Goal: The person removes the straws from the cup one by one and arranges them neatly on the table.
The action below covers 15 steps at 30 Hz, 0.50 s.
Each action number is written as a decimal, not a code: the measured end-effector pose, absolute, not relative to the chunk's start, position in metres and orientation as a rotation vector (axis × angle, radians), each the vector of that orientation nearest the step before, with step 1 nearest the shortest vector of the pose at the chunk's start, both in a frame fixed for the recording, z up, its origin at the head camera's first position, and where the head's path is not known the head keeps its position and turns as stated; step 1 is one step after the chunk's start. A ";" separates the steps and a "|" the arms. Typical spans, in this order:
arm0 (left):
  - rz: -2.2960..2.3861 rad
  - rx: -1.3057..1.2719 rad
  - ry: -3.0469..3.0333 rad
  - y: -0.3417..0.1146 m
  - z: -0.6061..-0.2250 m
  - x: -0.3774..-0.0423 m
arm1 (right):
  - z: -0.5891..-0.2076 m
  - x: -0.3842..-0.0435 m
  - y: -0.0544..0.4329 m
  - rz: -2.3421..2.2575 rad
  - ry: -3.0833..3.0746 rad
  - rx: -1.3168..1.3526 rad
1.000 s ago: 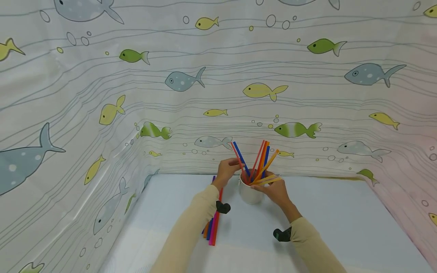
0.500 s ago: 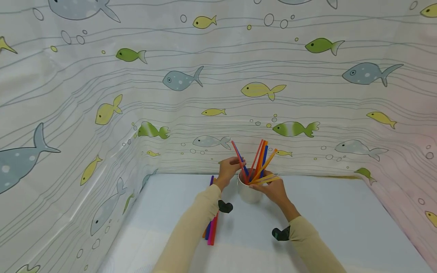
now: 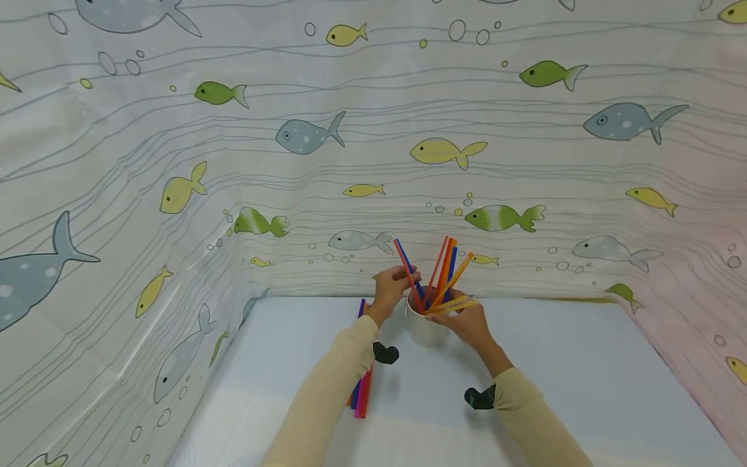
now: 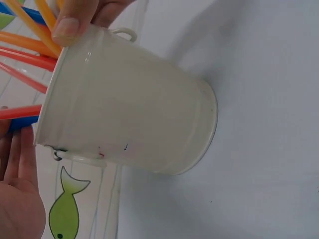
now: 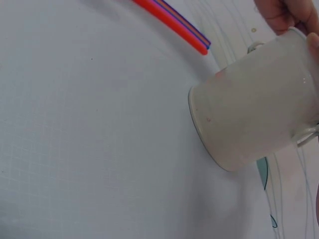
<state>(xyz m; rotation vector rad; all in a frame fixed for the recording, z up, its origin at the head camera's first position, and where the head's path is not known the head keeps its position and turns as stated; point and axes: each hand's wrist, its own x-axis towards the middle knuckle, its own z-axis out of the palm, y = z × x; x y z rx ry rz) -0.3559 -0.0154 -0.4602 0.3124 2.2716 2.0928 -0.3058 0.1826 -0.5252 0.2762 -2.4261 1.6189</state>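
Observation:
A small cream metal bucket point(image 3: 427, 329) stands on the white table, holding several red, orange and blue drinking straws point(image 3: 446, 275). My left hand point(image 3: 390, 292) is at the bucket's left, pinching a red straw and a blue straw point(image 3: 406, 251) that lean left; in the left wrist view its fingers point(image 4: 22, 159) lie behind these straws. With its thumb on the rim, my right hand point(image 3: 471, 324) grips the bucket's right side. Yellow-orange straws point(image 3: 461, 305) slant out over that hand. The straws' lower ends are hidden inside the bucket.
Several more straws point(image 3: 363, 392), red, pink, blue and orange, lie on the table point(image 3: 560, 370) beside my left forearm, which partly covers them. A fish-patterned sheet point(image 3: 373, 162) rises behind the table and along both sides.
The left-hand blue straw has shifted down and right, close against the red straw by my left hand. My right hand stays at the rim; the head view has moved slightly.

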 end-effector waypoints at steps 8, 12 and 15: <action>2.141 0.304 2.322 -0.017 -0.489 -0.382 | -0.524 -0.305 0.183 1.629 -2.419 0.275; 2.128 0.336 2.369 -0.021 -0.484 -0.384 | -0.523 -0.304 0.182 1.609 -2.435 0.263; 2.127 0.350 2.379 -0.026 -0.478 -0.384 | -0.523 -0.304 0.182 1.617 -2.442 0.251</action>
